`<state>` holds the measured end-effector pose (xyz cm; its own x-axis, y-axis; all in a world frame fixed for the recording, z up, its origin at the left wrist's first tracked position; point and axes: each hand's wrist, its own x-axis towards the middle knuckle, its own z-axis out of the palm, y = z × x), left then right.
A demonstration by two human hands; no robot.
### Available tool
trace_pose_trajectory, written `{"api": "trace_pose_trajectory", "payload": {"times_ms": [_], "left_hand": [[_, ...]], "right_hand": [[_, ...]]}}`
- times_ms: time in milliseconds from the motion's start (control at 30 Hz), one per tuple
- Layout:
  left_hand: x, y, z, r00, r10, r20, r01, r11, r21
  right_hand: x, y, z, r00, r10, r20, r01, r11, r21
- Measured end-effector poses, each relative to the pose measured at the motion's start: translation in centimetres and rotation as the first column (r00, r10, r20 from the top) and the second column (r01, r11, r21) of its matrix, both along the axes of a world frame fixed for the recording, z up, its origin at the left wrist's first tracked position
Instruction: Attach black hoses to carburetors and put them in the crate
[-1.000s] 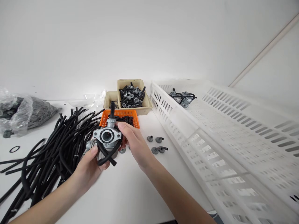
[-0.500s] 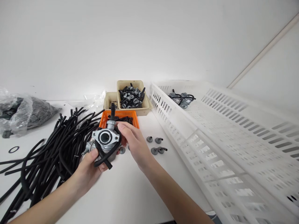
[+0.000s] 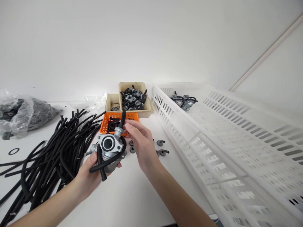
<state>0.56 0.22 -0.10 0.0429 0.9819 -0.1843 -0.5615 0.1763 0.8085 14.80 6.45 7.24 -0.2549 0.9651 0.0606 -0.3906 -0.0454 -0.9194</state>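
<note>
My left hand (image 3: 91,171) grips a grey metal carburetor (image 3: 113,150) from below and the left, its thumb on the near side. The carburetor's round bore faces me, and a black hose (image 3: 107,164) loops across its front. From the ribbed cap (image 3: 118,131) at its top rises a black rubber boot (image 3: 122,119), leaning right. My right hand (image 3: 142,142) is closed at the cap and the foot of the boot, thumb and fingers bent together; its far fingers are partly hidden. Several small grey round caps with spouts (image 3: 161,142) lie on the table beside and behind my right hand.
Black hoses (image 3: 68,142) lie piled at the left, near a plastic bag of parts (image 3: 35,113) and a rubber ring (image 3: 13,151). Behind stand an orange basket (image 3: 104,126) and cream bins (image 3: 149,105) of small parts. A long white crate (image 3: 184,126) at the right holds carburetors (image 3: 184,101).
The carburetor has moved slightly right and down and tilted so its boot leans right. My right hand has shifted right and come around the cap. More of the orange basket shows.
</note>
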Motion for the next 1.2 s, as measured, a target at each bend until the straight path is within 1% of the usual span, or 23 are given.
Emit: {"api": "trace_pose_trajectory", "payload": {"times_ms": [67, 133, 267, 400, 500, 600, 700, 833, 933, 1033, 1200], "left_hand": [[-0.1, -0.1, -0.1, 0.999, -0.032, 0.006, 0.033, 0.999, -0.029], [-0.3, -0.1, 0.0, 0.998, -0.058, 0.028, 0.059, 0.998, -0.031], [-0.5, -0.4, -0.1, 0.987, -0.097, 0.125, 0.095, 0.995, 0.018], [-0.6, -0.5, 0.1, 0.950, -0.194, 0.244, 0.187, 0.981, 0.053], [-0.4, -0.3, 0.7, 0.906, -0.311, 0.288, 0.284, 0.949, 0.134], [-0.2, 0.0, 1.1, 0.842, -0.428, 0.329, 0.363, 0.900, 0.242], [-0.2, 0.1, 1.0, 0.808, -0.502, 0.309, 0.420, 0.858, 0.296], [-0.4, -0.1, 0.7, 0.782, -0.547, 0.300, 0.468, 0.832, 0.298], [-0.4, -0.2, 0.4, 0.765, -0.558, 0.323, 0.484, 0.828, 0.284], [-0.4, -0.3, -0.1, 0.751, -0.576, 0.323, 0.494, 0.815, 0.304], [-0.8, -0.4, -1.5, 0.760, -0.593, 0.267, 0.503, 0.796, 0.336]], "right_hand": [[0.1, 0.0, 0.0, 1.000, 0.021, -0.010, -0.021, 0.999, -0.026], [0.1, 0.0, 0.0, 0.998, 0.053, -0.028, -0.054, 0.998, -0.024], [0.2, 0.0, -0.3, 0.986, 0.138, -0.097, -0.136, 0.990, 0.036], [0.2, 0.0, -0.5, 0.971, 0.207, -0.120, -0.194, 0.975, 0.108], [0.2, -0.1, -0.5, 0.962, 0.245, -0.120, -0.225, 0.962, 0.153], [0.1, -0.2, -0.4, 0.957, 0.268, -0.109, -0.250, 0.955, 0.158], [0.1, -0.2, -0.3, 0.957, 0.279, -0.082, -0.264, 0.952, 0.152], [0.0, -0.2, -0.2, 0.964, 0.264, -0.035, -0.254, 0.950, 0.180], [0.0, -0.4, -0.1, 0.967, 0.256, -0.015, -0.247, 0.947, 0.207], [-0.1, -0.6, 0.1, 0.957, 0.289, -0.005, -0.281, 0.937, 0.207], [0.1, -1.0, 0.6, 0.931, 0.357, 0.068, -0.364, 0.906, 0.215]]}}
